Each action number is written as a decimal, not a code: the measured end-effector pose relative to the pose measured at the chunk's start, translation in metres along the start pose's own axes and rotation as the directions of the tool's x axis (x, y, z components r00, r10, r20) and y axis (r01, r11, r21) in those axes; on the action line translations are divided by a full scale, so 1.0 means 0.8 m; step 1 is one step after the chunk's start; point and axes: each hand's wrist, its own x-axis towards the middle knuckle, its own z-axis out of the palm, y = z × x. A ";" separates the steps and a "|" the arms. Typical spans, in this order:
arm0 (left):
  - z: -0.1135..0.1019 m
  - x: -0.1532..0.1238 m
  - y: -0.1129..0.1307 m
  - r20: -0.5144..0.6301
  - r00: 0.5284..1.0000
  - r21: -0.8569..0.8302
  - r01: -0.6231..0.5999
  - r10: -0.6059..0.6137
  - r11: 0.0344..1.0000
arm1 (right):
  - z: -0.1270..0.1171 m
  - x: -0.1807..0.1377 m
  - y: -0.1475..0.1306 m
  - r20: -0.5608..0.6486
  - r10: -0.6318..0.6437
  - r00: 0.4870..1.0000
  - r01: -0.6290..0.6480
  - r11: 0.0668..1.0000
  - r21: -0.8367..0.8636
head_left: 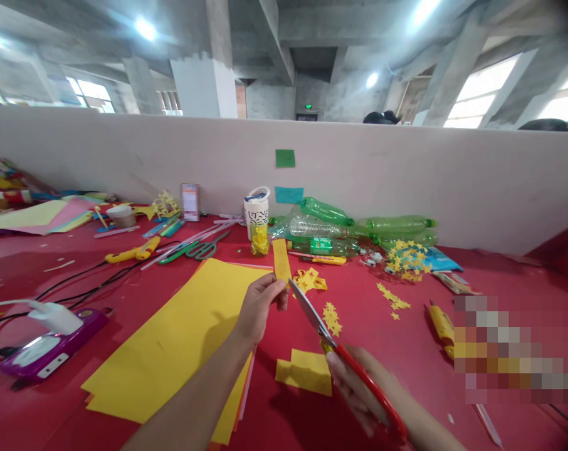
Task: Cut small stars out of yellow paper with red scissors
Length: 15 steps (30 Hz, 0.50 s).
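Note:
Pinched between the thumb and fingers of my left hand (259, 307) is a yellow strip (281, 257) of felt or paper, held upright. My right hand (357, 379) grips a pair of scissors (313, 313) with red handles. Its blade tips reach the lower right edge of the strip; whether they touch it I cannot tell. Under the left forearm lie large yellow sheets (171, 338). Small cut yellow pieces (331, 321) and a heap of yellow scraps (310, 280) rest beyond the scissors. Nearer to me are some yellow rectangles (307, 371), partly behind the right hand.
Green plastic bottles (328, 212) lie along the white partition (171, 144), beside a white cup (256, 213). On the left are a purple power strip (53, 347), a yellow glue gun (133, 250) and grey scissors (207, 248). Yellow stars (409, 260) cluster at the right.

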 end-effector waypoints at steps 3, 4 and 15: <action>0.000 0.001 -0.001 0.006 1.000 -0.006 -0.002 0.002 1.000 | 0.001 -0.001 -0.005 -0.011 -0.002 1.000 0.002 0.999 -0.047; -0.001 0.001 -0.001 0.006 1.000 -0.012 -0.001 0.001 1.000 | 0.001 -0.001 -0.007 -0.014 0.001 1.000 -0.002 0.999 -0.053; -0.001 0.002 0.001 0.008 1.000 0.033 -0.022 0.022 0.999 | -0.001 0.001 -0.003 -0.043 -0.001 0.999 0.000 1.000 -0.018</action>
